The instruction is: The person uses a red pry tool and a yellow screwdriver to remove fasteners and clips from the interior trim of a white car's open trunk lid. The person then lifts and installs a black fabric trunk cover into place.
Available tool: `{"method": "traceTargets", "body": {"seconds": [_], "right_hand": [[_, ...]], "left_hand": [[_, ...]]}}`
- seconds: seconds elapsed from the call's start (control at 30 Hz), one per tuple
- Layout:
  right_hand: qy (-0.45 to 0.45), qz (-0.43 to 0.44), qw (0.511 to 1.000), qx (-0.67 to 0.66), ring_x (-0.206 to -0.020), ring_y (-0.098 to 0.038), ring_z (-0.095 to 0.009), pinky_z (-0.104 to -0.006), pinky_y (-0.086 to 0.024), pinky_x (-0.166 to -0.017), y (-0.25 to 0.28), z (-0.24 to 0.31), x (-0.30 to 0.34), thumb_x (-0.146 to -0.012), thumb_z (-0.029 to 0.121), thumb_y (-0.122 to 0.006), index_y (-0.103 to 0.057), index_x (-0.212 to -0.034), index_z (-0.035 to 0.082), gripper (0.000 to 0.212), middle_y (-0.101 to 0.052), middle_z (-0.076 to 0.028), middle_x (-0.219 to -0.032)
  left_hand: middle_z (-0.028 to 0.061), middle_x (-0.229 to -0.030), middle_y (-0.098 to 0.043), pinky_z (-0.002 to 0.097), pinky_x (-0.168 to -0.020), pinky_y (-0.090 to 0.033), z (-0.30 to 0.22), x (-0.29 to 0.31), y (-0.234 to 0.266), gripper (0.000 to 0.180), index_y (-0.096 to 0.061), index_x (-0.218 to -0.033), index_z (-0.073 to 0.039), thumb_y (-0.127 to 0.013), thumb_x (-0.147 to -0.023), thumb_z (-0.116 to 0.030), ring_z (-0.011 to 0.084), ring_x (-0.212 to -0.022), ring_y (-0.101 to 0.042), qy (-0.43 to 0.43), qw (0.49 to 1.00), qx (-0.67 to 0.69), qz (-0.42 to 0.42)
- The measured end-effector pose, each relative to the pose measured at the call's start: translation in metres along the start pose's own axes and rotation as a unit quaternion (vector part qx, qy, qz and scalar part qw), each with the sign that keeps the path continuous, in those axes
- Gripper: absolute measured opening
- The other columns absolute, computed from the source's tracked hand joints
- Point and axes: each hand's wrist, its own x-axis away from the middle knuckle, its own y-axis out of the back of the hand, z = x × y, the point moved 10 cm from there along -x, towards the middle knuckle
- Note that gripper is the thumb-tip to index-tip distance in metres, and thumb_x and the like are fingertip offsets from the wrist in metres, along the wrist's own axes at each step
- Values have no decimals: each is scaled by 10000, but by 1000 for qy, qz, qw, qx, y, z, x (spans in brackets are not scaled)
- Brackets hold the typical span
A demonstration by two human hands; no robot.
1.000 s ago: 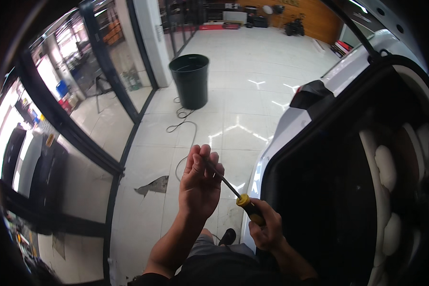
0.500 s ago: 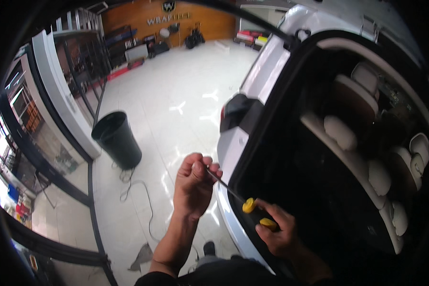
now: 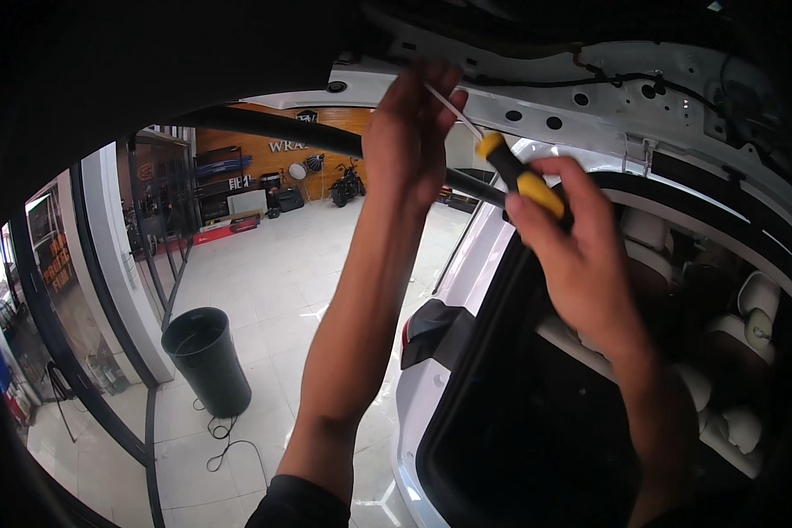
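Gripping screwdriver (image 3: 495, 150) with right hand (image 3: 583, 255) fingers; left hand (image 3: 409, 136) raised, fingers curled at tip, hold unclear.

— Nearest count?
— One left hand (image 3: 407, 141), one right hand (image 3: 581, 251): two in all.
— Held there?
— Just one yellow-and-black screwdriver (image 3: 502, 160).
— Down on the floor (image 3: 264, 264), to the left?
— One green bin (image 3: 211, 374) and one thin cord (image 3: 223, 431) beside it.
— Over to the right, then far?
— One white car (image 3: 418, 400) near, one motorcycle (image 3: 348, 185) far off.
— Parts of the car?
— One tail lamp (image 3: 433, 334) in sight, one black strut (image 3: 273, 128); pale headrests (image 3: 759, 292), four at least, though hard to count in that gloom.
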Motion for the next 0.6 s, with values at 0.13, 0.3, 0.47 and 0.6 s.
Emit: {"method": "traceTargets", "body": {"seconds": [0.13, 0.3, 0.47, 0.6], "right_hand": [[5, -9, 993, 119, -844, -743, -261, -357, -564, -760, 0, 6, -35, -1009, 223, -666, -565, -1180, -41, 330, -712, -202, -949], [56, -26, 986, 154, -825, -705, -256, -373, -551, -782, -8, 7, -55, -1000, 238, -676, -587, -1162, -42, 336, -705, -187, -925], [90, -51, 979, 176, -735, -604, -148, -306, -492, -710, -7, 8, -60, -996, 248, -695, -609, -1158, -17, 322, -667, -103, -867], [91, -36, 972, 213, -742, -611, -145, -304, -491, -708, -7, 16, -65, -992, 242, -695, -621, -1151, 1, 299, -664, -101, -885]], "left_hand": [[209, -1244, -686, 391, -1045, -543, -9, -26, -6, 384, -515, -1404, 56, -485, -1093, -168, 277, -1194, -672, -94, 977, -180, 63], [143, -1278, -709, 463, -1046, -532, -16, -42, 10, 346, -618, -1336, -23, -497, -1064, -199, 271, -1242, -661, -119, 963, -241, 34], [133, -1291, -709, 448, -1055, -519, -10, -48, 19, 343, -638, -1306, -27, -456, -1071, -199, 256, -1262, -655, -60, 975, -211, -25], [126, -1257, -724, 442, -1024, -540, -15, -50, 25, 340, -646, -1291, -40, -471, -1070, -230, 244, -1259, -657, -80, 974, -210, -10]]}}
